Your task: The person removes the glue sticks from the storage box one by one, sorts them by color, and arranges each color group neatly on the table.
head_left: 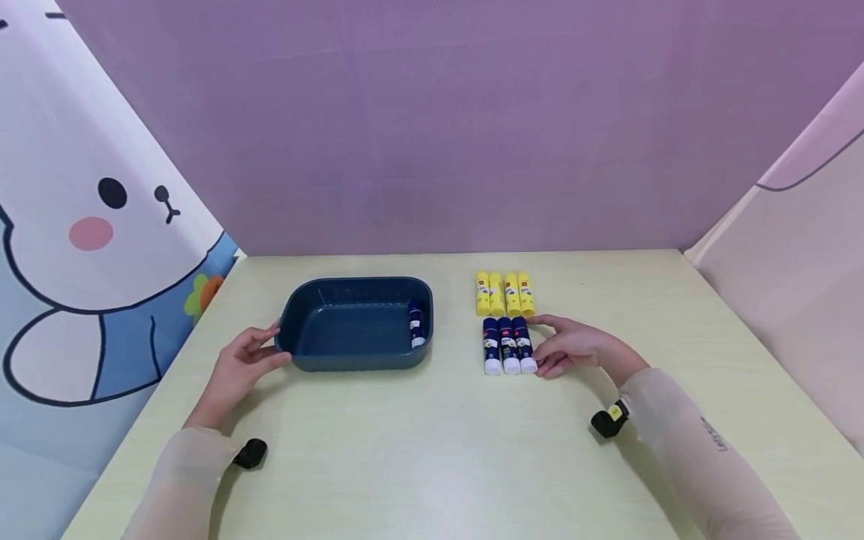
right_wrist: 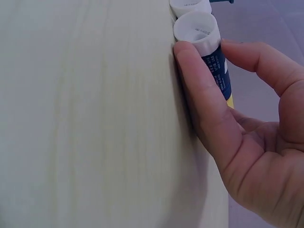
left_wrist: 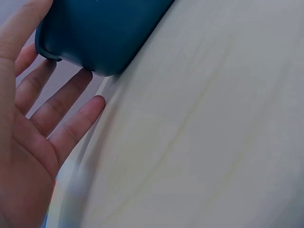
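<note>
A dark teal plastic tray (head_left: 358,363) stands at the left of the table with one dark blue glue stick (head_left: 415,324) inside, against its right wall. My left hand (head_left: 244,366) touches the tray's left end; the left wrist view shows its fingers (left_wrist: 71,95) fairly straight and spread. Right of the tray, three dark blue glue sticks with white ends (head_left: 509,346) lie side by side. My right hand (head_left: 574,346) rests at the rightmost one, finger and thumb on either side of its white end (right_wrist: 202,35) in the right wrist view, without a visible curl around it.
Several yellow glue sticks (head_left: 505,293) lie in a row just behind the blue ones. The pale table (head_left: 432,450) ends at a purple backdrop (head_left: 459,135). A cartoon-printed cloth (head_left: 88,300) hangs along the left side.
</note>
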Available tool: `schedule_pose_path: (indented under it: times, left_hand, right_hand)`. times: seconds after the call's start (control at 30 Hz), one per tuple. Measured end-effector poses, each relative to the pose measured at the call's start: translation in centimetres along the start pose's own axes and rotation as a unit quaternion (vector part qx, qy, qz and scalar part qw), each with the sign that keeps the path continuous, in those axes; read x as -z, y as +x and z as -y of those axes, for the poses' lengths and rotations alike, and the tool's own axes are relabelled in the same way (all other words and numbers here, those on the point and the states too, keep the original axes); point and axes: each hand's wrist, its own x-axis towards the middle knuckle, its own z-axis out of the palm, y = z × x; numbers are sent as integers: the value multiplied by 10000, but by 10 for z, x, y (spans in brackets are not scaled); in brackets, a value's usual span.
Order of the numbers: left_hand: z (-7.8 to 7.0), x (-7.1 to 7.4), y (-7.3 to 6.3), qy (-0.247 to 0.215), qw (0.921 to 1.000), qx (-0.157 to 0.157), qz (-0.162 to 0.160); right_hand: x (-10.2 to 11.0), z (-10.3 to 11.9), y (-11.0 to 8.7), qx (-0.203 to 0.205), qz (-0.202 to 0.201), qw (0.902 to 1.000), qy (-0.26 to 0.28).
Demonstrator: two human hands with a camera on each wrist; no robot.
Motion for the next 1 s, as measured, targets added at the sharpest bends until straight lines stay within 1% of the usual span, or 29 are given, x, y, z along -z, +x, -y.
schedule_pose_path:
  times: [0.13,0.27,0.5,0.73,0.87,1.0]
  left_hand:
    - [-1,0,0,24,10000,7,-2]
    - [0,0,-1,7,10000,29,-13]
    - [3,0,-1,-52,10000,82,5]
    - [2,0,-2,-57,10000,29,17]
    - [1,0,-2,-35,10000,48,12]
    - [2,1,-1,-43,10000,51,12]
  right_hand:
    - [1,0,0,20,-15,10000,36]
    - [0,-1,-1,88,53,9999,47]
    - [2,2,-8,231,66,9997,14]
    - [5,16,-17,606,27,9975,-360]
    - [3,25,-18,708,58,9965,-446]
    - [0,32,-19,853,189,9952,-442]
